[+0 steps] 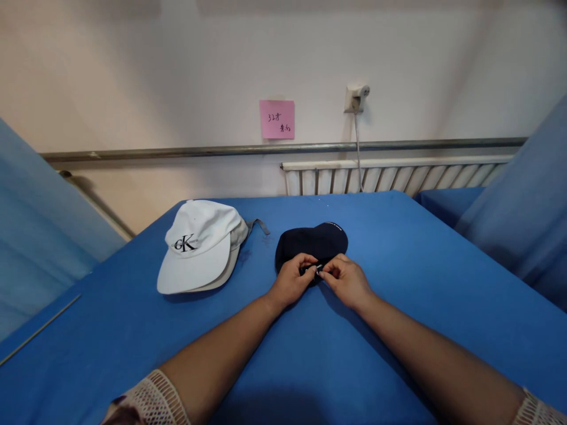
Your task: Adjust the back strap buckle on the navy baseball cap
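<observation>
A black cap lies on the blue-covered bed, its brim pointing away to the upper right. At its near edge my left hand pinches the cap's strap between thumb and fingers. My right hand meets it from the other side, fingertips closed on the strap close to a small shiny buckle. The fingers partly hide the strap and buckle. To the left rests a white cap with dark "CK" lettering, stacked over a greyish cap whose grey strap sticks out behind.
A thin stick lies along the left side of the bed. Behind it are a metal rail, a white radiator, and a socket with a hanging cord. Blue curtains flank both sides. A pink note is on the wall.
</observation>
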A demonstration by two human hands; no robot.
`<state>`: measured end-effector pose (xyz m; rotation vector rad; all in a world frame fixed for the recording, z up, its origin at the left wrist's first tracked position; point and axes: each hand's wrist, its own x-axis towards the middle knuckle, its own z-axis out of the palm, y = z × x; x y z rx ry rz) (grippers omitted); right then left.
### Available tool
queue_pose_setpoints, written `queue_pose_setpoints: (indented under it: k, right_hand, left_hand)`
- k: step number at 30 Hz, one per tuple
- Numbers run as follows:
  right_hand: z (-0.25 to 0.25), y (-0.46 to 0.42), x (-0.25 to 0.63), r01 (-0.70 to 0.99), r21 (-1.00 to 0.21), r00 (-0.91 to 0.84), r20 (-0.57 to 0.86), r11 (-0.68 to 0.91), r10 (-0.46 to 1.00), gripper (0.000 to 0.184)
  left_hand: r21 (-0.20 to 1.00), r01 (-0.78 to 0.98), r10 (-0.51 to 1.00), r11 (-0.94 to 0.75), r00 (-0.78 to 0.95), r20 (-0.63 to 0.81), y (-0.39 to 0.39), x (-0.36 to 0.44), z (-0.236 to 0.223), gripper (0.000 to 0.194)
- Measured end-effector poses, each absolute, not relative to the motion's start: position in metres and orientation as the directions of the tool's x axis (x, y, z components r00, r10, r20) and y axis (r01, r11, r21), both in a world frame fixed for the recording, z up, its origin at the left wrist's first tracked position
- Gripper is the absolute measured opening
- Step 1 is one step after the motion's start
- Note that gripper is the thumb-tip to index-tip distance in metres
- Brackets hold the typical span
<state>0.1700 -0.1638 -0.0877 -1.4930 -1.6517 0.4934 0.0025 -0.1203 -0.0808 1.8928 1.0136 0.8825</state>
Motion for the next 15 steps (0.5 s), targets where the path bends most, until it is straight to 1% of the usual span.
queue_pose_setpoints:
  k: [8,15]
  right_hand:
    - [-0.0868,-0.1653,0.1688,0.66,-0.725,0.084,0.333,0.197,0.939,0.011]
    - [-0.0895,-0.1638,0.1697,0.618,-0.759,0.059,0.305,0.206,0.95,0.013]
  left_hand:
    - [0.839,0.353,0.86,-0.414,0.453,0.234,-0.1219,0.0018,-0.08,0.021]
    - [0.828,0.389,0.878,-0.404,0.418,0.232,-0.1238,0.0041,-0.0788,0.02]
